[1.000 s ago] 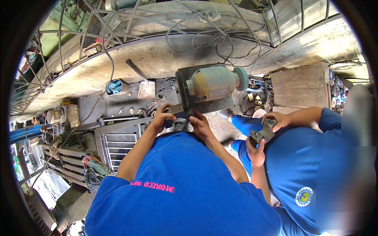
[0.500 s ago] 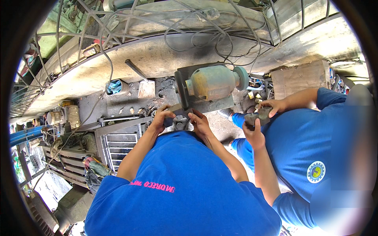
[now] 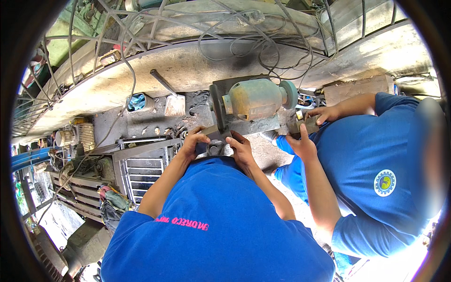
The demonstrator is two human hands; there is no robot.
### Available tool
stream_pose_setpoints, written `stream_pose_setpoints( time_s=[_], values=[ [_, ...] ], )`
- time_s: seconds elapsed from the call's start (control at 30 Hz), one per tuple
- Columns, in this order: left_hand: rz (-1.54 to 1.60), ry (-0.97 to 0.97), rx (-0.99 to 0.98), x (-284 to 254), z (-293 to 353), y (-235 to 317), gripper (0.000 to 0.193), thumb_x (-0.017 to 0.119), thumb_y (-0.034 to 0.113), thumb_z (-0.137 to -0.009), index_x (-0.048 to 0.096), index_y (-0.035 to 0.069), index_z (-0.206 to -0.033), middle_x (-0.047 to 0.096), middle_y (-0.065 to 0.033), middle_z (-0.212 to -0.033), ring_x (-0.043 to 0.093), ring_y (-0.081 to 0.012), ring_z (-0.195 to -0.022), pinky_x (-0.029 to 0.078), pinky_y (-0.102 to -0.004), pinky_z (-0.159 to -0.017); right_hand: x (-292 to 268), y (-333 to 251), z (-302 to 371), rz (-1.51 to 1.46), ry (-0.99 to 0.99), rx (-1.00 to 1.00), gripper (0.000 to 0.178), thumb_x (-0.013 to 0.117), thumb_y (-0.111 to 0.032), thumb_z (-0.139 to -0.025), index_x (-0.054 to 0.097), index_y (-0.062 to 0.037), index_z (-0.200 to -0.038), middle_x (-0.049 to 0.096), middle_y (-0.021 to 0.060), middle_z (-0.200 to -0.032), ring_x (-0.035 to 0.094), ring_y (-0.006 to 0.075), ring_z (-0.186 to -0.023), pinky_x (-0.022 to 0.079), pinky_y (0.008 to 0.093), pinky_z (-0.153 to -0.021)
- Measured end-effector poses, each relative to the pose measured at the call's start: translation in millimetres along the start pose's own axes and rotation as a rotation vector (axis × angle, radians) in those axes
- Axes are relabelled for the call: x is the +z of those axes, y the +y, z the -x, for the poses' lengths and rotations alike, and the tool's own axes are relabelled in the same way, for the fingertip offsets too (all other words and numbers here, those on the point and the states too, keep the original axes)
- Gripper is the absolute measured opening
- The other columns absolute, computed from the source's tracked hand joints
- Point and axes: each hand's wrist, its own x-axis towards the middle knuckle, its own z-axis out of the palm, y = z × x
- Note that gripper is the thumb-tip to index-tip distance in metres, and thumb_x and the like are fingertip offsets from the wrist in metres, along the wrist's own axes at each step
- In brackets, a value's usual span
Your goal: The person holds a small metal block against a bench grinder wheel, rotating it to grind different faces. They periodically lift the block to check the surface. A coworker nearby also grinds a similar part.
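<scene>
1. The left hand and right hand, fingers nearly closed, pinch one flat grey metal piece by its ends.
2. It sits at the dark round wheel, one of two, beside the grey metal plate's left edge.
3. Open floor separates the right hand from one blue-shirted co-worker.

Metal bar seen in dull grey-tan. Grinding wheel shown dark grey; motor housing coated in faded green, mottled with rusty yellow. Wearer's shirt dyed bright blue, marked with pink lettering. Co-worker's shirt also blue, decorated with white round badge, yellow-green centre ringed by blue gear-tooth pattern. Cream wall blotched with dirty grey.
</scene>
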Motion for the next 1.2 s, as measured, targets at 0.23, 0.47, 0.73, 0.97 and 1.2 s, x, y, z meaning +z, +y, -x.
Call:
stream_pose_setpoints(
  time_s=[0.23,0.47,0.73,0.97,1.2],
  values=[
    [0.079,0.035,-0.061,-8,-16,-13,0.035,0.067,0.01,-0.062,0.06,0.006,-0.096,0.059,-0.0057,-0.083,0.057,-0.0164,-0.073,0.046,-0.0285,-0.064,9,-10,0,-0.037,-0.035,0.032,0.056,0.077,-0.017,-0.082,0.057,0.0088,-0.127,0.066,0.0066,-0.11,0.054,0.0112,-0.092,0.04,0.0245,-0.081],
    [0.09,0.017,-0.026,-4,-9,-15,0.035,0.067,0.011,-0.063,0.06,0.006,-0.097,0.058,-0.0052,-0.084,0.056,-0.0162,-0.073,0.046,-0.0288,-0.065,8,-10,3,-0.039,-0.059,0.007,0.056,0.076,-0.018,-0.083,0.057,0.0103,-0.127,0.066,0.0093,-0.112,0.056,0.0139,-0.098,0.042,0.0275,-0.088],
    [0.124,0.077,-0.047,6,-3,-19,0.034,0.067,0.012,-0.066,0.058,0.007,-0.098,0.057,-0.0046,-0.084,0.055,-0.0163,-0.075,0.046,-0.029,-0.066,5,-12,-4,0.055,-0.008,-0.004,0.055,0.076,-0.019,-0.083,0.058,0.0108,-0.125,0.066,0.0134,-0.114,0.058,0.0178,-0.104,0.044,0.0296,-0.091],
    [0.13,0.086,-0.07,4,-6,-23,0.033,0.066,0.011,-0.069,0.058,0.007,-0.1,0.058,-0.0051,-0.085,0.057,-0.0166,-0.074,0.047,-0.0295,-0.066,-1,-7,-10,0.047,-0.026,0.001,0.058,0.079,-0.025,-0.081,0.06,0.0113,-0.122,0.066,0.0157,-0.116,0.059,0.0201,-0.107,0.042,0.0314,-0.097],
    [0.158,0.056,-0.076,-1,-11,-31,0.032,0.065,0.014,-0.071,0.057,0.01,-0.102,0.059,-0.0037,-0.088,0.058,-0.0174,-0.077,0.05,-0.0314,-0.066,-4,-6,-15,0.068,-0.018,-0.015,0.058,0.08,-0.026,-0.081,0.061,0.0116,-0.121,0.066,0.0175,-0.116,0.059,0.0213,-0.11,0.041,0.0328,-0.101]
  ],
)
